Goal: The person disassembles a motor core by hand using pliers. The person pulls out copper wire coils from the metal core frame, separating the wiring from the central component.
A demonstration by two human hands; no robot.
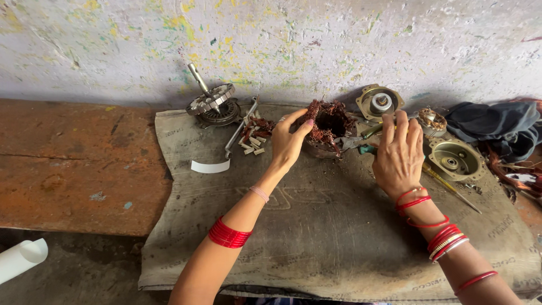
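Against the paint-flecked wall, on the sackcloth: a round metal motor stator stuffed with tangled reddish-brown copper winding (pixel 326 129) sits near the far edge of the grey-brown burlap mat (pixel 316 237) spread over the worn rust-coloured desk (pixel 79 164).
Left hand (pixel 289 142): fingers curled over the stator's left rim, thumb and forefinger pinching the copper strands; it touches the stator directly.
Right hand (pixel 398 153): just right of the stator, fingers closed round a green-handled plier-like tool (pixel 366 135) whose nose points left into the winding.
Key relation: the stator lies between both hands; the tool's long axis runs left to right, toward the coil.
Nearer hand: the left, already on the rim.
Left of the stator: a heap of small pale insulation slips (pixel 253 144), a curved white paper strip (pixel 210 166) and a finned rotor on a steel shaft (pixel 212 101).
Right side: two round metal end covers (pixel 453 160), dark cloth (pixel 497 127).
Labels: only faint dark stencilled lettering along the mat's edges.
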